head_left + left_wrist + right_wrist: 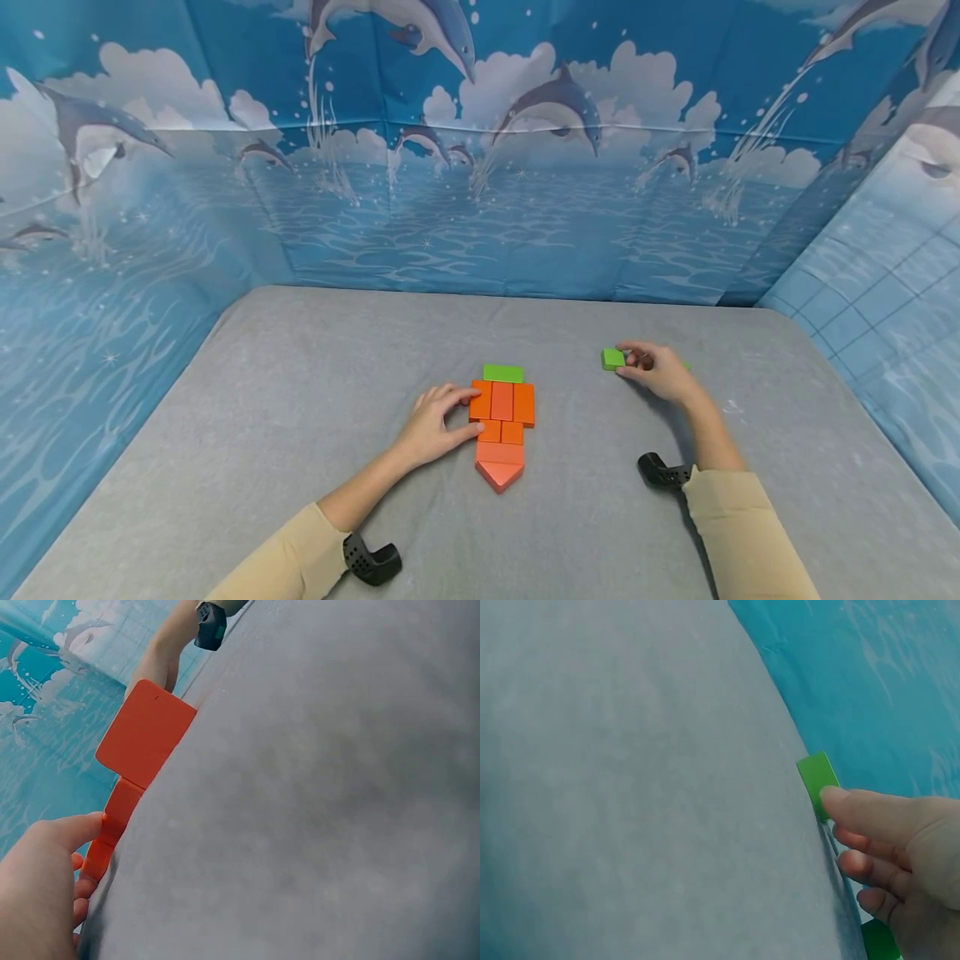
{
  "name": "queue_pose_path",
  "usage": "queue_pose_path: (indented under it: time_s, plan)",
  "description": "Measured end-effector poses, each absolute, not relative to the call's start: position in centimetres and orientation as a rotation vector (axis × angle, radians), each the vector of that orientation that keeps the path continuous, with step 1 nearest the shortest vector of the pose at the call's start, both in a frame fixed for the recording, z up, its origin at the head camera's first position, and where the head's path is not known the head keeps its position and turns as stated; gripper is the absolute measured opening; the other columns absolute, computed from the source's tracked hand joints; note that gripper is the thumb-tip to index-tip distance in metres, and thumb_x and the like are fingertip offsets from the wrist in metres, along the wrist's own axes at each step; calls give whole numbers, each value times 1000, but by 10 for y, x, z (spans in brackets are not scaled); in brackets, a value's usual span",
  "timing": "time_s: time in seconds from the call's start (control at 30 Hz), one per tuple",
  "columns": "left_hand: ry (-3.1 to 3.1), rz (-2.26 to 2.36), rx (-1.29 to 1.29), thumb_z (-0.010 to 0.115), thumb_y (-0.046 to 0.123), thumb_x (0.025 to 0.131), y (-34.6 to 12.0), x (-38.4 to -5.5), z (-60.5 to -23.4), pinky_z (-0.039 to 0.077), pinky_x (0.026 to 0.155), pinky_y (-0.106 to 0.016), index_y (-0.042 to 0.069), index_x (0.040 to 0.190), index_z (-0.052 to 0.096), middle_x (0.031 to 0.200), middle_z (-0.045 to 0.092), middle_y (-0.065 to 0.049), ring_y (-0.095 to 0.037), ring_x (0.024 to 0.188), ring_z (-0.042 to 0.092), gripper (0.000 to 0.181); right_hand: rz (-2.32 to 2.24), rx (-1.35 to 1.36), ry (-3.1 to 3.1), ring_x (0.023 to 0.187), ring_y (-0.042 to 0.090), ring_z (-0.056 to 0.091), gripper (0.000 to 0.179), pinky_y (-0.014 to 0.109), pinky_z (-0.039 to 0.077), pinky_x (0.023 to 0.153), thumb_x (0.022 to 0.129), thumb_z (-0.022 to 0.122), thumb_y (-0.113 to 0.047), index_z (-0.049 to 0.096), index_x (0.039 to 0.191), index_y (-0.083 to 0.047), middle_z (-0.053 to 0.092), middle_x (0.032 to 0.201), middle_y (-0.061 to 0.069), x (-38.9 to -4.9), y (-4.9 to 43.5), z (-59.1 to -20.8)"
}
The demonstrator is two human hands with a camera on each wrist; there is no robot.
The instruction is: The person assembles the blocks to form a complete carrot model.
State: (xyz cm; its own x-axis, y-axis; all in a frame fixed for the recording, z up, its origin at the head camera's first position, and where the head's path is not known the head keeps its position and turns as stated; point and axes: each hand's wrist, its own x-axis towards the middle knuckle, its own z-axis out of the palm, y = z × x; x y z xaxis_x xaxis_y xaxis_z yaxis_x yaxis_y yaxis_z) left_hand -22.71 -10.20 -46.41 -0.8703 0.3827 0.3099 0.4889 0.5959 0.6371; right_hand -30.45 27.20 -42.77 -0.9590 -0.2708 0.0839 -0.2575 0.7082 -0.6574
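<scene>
In the head view, a flat figure of orange blocks (502,402) lies on the table, with a pointed block (500,476) at its near end and a green block (503,373) at its far end. My left hand (437,421) rests along the figure's left side, thumb and a finger touching orange blocks. The left wrist view shows that thumb against an orange block (124,802). Farther right, my right hand (660,372) pinches another green block (612,359) between thumb and fingers. In the right wrist view the thumb presses this green block's (817,778) side.
Another green block (880,941) lies behind my right hand, mostly hidden by it in the head view. A grey cloth (300,400) covers the table. Dolphin-printed curtains (480,208) stand around its edges. Each wrist carries a black device (372,562).
</scene>
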Motion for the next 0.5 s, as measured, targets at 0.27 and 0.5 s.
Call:
queue_pose_path:
  time_s: [0.27, 0.5]
  plan:
    - [-2673, -1134, -728, 69, 36, 78, -102, -227, -465, 32, 86, -40, 15, 121, 59, 105, 56, -1, -17, 97, 46, 49, -1118, -428, 2932, 70, 17, 45, 35, 26, 37, 57, 85, 65, -12, 56, 115, 4, 54, 85, 10, -304, 265, -429]
    - [-2680, -1132, -727, 69, 36, 78, -102, -228, -466, 32, 87, -40, 16, 122, 59, 104, 55, 0, -17, 98, 46, 49, -1258, -412, 2946, 68, 17, 48, 36, 26, 39, 54, 83, 67, -14, 57, 113, 4, 56, 84, 12, -304, 230, -425]
